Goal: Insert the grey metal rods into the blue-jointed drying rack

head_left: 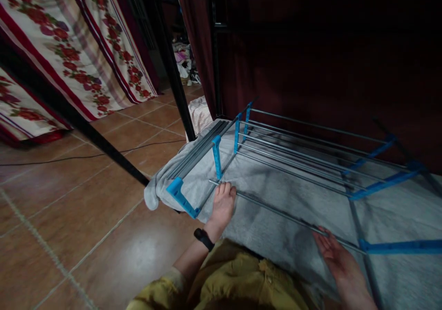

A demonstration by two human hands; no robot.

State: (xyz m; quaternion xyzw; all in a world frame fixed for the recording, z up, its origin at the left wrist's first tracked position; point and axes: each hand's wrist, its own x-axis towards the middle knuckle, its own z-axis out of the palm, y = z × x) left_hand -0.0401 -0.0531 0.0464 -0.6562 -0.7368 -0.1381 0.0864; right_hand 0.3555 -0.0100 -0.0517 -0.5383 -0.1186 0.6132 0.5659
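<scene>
The metal rod (pixel 276 209) is held over the grey blanket (pixel 262 236), its right end at a blue arm (pixel 404 247), its left tip near a blue bracket (pixel 217 155). It is gripped near that tip by the left hand (pixel 223 205); by the right hand (pixel 333 254) it is touched, closure unclear. Steadiness is probably best kept by supporting both ends evenly, without twisting.

Loose rod (pixel 272 208): slim, grey, metal; held slantwise, right end at a blue bracket (pixel 400 246).
Rack (pixel 216 158): blue plastic brackets, parallel grey rods across its far part; partly assembled, on grey cloth (pixel 248 225).
Rod bundle (pixel 196 154): grey, side by side, left.
</scene>
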